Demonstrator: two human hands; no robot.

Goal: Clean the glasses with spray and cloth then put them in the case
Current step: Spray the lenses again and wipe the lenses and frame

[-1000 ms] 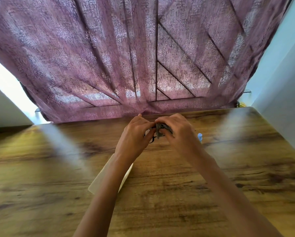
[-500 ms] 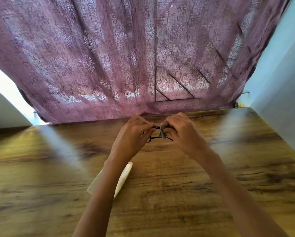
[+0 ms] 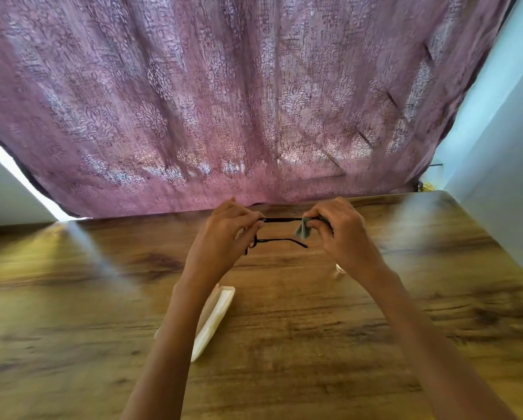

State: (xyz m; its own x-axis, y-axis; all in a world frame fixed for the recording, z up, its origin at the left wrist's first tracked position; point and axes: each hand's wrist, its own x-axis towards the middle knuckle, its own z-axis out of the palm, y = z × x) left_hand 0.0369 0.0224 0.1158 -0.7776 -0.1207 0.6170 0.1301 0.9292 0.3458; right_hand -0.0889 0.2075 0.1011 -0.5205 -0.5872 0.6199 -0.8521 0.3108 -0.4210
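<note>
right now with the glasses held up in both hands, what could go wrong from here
The glasses hang in the air over the table, the left hand pinching one end while the right hand rubs with the cloth. A hard rub might bend a thin arm or slip them onto the wood. The right forearm also passes right over a small clear object, possibly the spray bottle, and could knock it.

Backlit mauve curtain (image 3: pixel 224 101), wooden table (image 3: pixel 314 344)
</note>
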